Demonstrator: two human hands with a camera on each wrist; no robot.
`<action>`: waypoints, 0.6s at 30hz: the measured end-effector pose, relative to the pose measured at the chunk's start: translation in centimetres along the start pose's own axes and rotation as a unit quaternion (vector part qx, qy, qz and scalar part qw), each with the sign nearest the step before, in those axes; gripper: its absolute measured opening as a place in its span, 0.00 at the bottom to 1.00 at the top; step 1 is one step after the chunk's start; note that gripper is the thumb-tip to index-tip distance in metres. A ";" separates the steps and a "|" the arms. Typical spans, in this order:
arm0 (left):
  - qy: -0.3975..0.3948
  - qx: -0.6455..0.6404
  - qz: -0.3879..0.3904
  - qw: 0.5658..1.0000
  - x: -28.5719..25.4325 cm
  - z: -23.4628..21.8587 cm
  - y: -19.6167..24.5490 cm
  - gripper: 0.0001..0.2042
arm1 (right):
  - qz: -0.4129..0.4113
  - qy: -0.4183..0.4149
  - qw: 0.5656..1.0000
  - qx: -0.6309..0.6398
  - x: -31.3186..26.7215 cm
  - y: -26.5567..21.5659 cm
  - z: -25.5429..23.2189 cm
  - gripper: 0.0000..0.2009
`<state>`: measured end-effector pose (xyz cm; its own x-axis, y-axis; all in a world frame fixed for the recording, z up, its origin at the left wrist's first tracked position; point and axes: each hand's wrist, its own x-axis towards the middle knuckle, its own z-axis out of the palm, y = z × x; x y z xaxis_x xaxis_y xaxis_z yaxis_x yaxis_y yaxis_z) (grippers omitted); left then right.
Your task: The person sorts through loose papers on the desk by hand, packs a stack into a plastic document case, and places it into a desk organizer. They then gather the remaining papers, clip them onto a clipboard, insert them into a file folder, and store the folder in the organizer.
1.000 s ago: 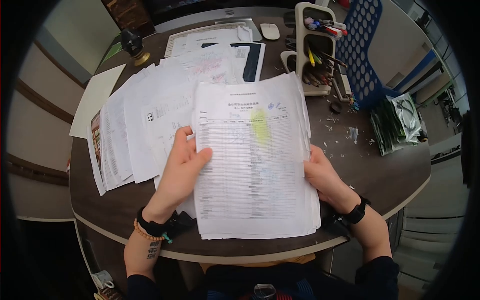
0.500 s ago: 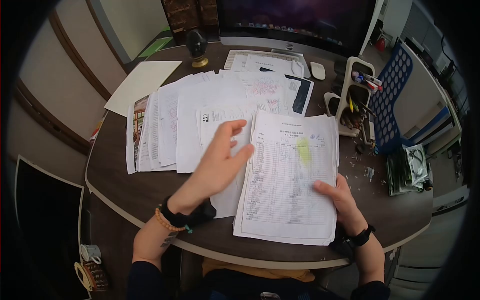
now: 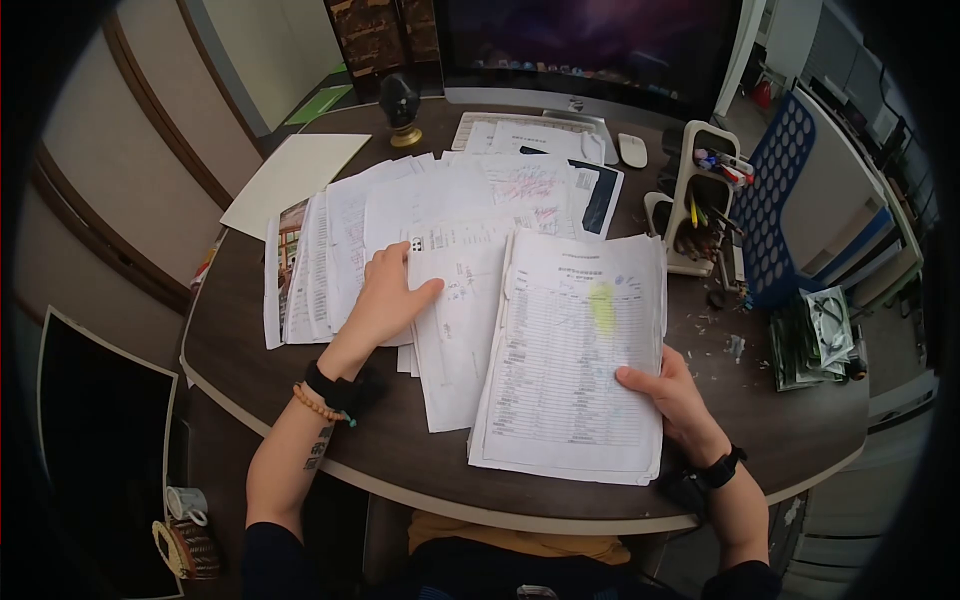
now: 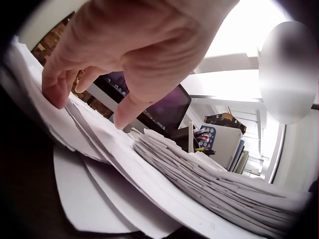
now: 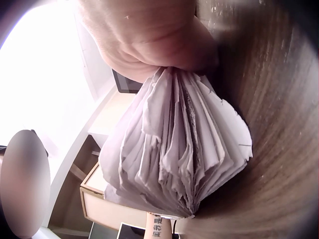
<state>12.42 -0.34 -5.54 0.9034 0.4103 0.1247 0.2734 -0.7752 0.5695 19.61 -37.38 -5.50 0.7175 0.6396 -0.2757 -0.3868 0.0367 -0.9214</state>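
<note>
My right hand (image 3: 668,395) grips a thick stack of printed sheets (image 3: 570,390) by its right edge, thumb on top. The top sheet carries a printed table with a yellow highlighter patch. In the right wrist view the stack's sheets (image 5: 174,134) fan out below the palm. My left hand (image 3: 385,300) rests on the loose papers spread to the left, fingertips at the edge of a sheet with handwriting (image 3: 455,350). In the left wrist view its fingers (image 4: 57,89) touch the paper, with the thumb spread apart from them.
A monitor (image 3: 590,55), a keyboard (image 3: 470,130) and a white mouse (image 3: 632,150) stand at the back. To the right are a pen holder (image 3: 690,200), a blue perforated file rack (image 3: 780,200) and plastic packets (image 3: 815,340). A dark ornament (image 3: 400,105) stands back left.
My left hand has let go of the stack and moved left onto the loose papers. The stack has shifted right in my right hand, whose thumb now lies on top. The head view has tilted up.
</note>
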 end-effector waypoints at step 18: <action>-0.037 -0.119 -0.011 0.992 -2.8 -4.1 3.1 0.16 | 0.000 0.014 1.000 0.007 -0.1 0.2 -0.2 0.23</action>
<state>9.41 -1.95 -0.82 0.9223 0.3826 0.0543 0.2161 -0.6270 0.7485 19.61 -37.60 -5.67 0.7337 0.6171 -0.2843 -0.3949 0.0468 -0.9175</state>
